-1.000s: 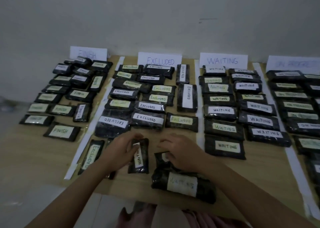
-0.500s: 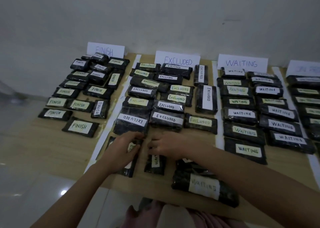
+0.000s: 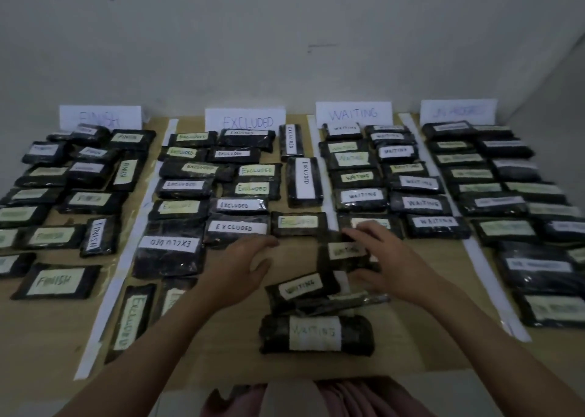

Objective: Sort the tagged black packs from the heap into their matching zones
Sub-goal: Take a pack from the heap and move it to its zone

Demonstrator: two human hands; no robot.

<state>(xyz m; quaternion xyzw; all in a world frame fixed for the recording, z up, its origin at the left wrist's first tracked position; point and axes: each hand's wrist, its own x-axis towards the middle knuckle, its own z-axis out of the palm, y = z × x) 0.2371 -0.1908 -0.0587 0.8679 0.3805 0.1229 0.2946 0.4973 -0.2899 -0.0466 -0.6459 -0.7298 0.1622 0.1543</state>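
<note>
A small heap of black packs lies at the front centre: a large one tagged WAITING (image 3: 316,334) nearest me, another WAITING pack (image 3: 300,288) above it. My right hand (image 3: 389,264) grips a third WAITING pack (image 3: 345,253), fingers over its top edge and thumb under it, beside the white divider strip. My left hand (image 3: 240,268) hovers with fingers apart and holds nothing, just below the EXCLUDED packs (image 3: 235,226). Two EXCLUDED packs (image 3: 133,318) lie upright at the front of that zone.
Four zones run left to right under paper signs: FINISH (image 3: 99,117), EXCLUDED (image 3: 247,119), WAITING (image 3: 353,112) and a blurred fourth sign (image 3: 459,111). Each holds several tagged packs. White strips (image 3: 123,258) divide them. The wooden board ends near my knees.
My left hand has let go of the pack it set down in the EXCLUDED zone and moved right. My right hand has shifted right and taken hold of a WAITING pack.
</note>
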